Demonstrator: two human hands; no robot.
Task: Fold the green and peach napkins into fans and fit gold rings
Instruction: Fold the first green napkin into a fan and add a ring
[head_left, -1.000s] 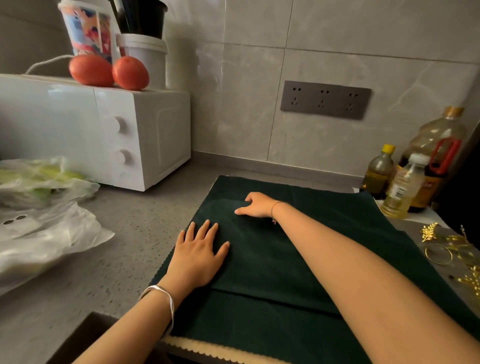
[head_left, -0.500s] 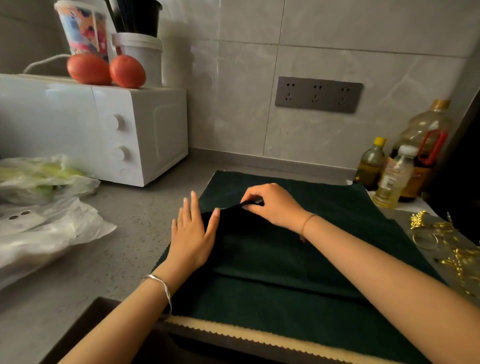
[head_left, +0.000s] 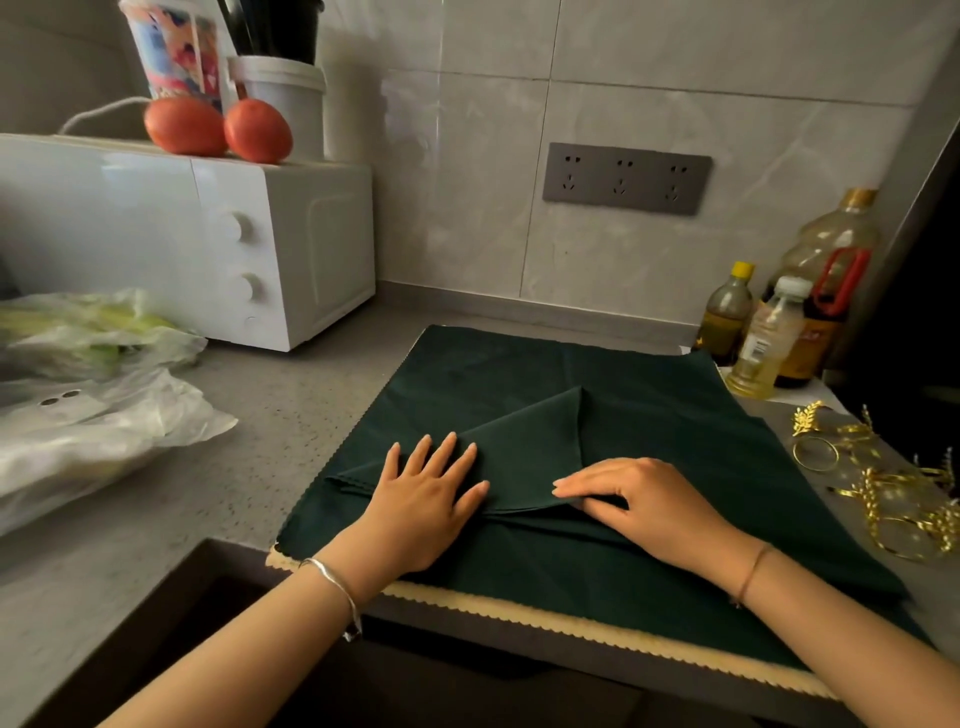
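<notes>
left hand (head_left: 426, 499) lying flat, pinning green napkin (head_left: 649, 405) pleats to counter (head_left: 291, 415) | right hand (head_left: 649, 504) pinching fold edge, likely forming next pleat | rings (head_left: 815, 453) waiting nearby

Tomatoes (head_left: 218, 129) atop white microwave (head_left: 197, 239)

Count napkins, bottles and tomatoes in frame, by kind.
Napkins: 2 (green napkin, peach napkin under it)
Bottles: 3 (yellow-capped bottle, white-capped bottle, gold-capped bottle)
Tomatoes: 2
Total: 7
</notes>
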